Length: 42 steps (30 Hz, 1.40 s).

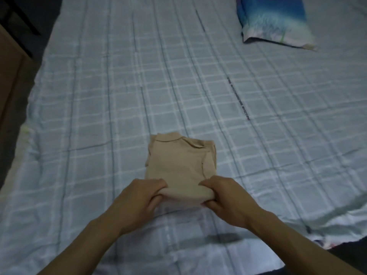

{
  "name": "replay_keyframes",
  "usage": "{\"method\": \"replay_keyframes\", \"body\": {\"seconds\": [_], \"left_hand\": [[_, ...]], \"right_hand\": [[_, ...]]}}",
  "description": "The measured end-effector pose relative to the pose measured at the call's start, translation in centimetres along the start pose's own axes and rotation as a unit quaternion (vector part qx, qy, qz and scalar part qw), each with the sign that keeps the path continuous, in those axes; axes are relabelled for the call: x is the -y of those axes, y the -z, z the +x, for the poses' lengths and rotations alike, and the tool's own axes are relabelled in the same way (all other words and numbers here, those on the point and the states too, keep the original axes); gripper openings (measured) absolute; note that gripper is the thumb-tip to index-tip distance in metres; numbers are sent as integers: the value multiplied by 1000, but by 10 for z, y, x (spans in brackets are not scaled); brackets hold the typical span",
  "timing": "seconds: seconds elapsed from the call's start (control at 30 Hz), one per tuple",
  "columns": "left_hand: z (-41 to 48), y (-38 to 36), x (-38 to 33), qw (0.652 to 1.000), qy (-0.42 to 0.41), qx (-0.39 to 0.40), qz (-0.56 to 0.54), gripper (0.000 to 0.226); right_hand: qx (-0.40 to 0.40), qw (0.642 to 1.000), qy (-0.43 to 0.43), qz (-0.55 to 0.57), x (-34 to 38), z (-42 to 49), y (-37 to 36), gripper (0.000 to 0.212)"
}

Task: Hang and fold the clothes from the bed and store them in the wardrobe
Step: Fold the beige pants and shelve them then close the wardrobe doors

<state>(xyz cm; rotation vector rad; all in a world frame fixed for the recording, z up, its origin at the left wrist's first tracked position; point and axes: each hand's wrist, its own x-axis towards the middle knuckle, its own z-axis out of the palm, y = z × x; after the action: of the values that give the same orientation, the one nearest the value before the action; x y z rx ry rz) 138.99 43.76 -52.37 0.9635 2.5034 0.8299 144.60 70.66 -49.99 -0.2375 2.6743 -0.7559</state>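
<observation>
A beige garment (178,159), folded into a small rectangle with its collar at the far end, lies on the bed (99,96) in front of me. My left hand (137,201) grips the near left corner of the garment, fingers curled over its folded edge. My right hand (224,199) grips the near right corner in the same way, thumb under the fold. The near edge of the garment is lifted slightly off the sheet between my hands.
The bed is covered with a pale blue checked sheet. A blue and white pillow (276,20) lies at the far right. A wooden piece of furniture (8,76) stands along the bed's left side. Dark floor shows at the bottom right.
</observation>
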Motion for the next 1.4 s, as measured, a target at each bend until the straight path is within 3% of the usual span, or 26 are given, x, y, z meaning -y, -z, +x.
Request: {"method": "replay_keyframes", "body": {"seconds": [0.1,0.2,0.23,0.27,0.33,0.4,0.47,0.57,1.1,1.27,1.33,1.4], "left_hand": [[27,10,5,990,-1,-131,55,22],[63,13,6,936,28,-296,189,24],[71,7,4,922,-1,-323,214,23],[74,-2,4,918,-52,-319,230,28],[73,-21,4,936,-117,-226,242,42],[73,-34,14,957,-51,-152,242,46],[80,-36,25,964,40,-104,240,49],[89,-40,46,969,59,-54,235,58],[119,-37,64,969,42,-45,239,62],[84,-31,40,976,-36,-81,199,55],[67,-36,42,979,-47,-57,189,62],[57,-38,51,981,-45,-27,186,76]], "right_hand": [[-121,991,-34,43,0,20,15,35],[-266,962,-61,-22,5,55,25,42],[-306,949,-67,-36,7,64,26,44],[-329,941,-61,-43,9,70,25,42],[-305,950,-16,-66,7,72,6,34],[-235,964,15,-121,-1,70,-24,40],[-180,971,-9,-156,-17,75,-47,57],[-146,974,-49,-165,-31,92,-55,65],[-121,980,-82,-135,-44,127,-51,68],[-131,982,-22,-137,-28,97,-24,63],[-148,982,17,-115,-27,78,-21,49],[-136,983,30,-123,-31,63,-28,57]]}}
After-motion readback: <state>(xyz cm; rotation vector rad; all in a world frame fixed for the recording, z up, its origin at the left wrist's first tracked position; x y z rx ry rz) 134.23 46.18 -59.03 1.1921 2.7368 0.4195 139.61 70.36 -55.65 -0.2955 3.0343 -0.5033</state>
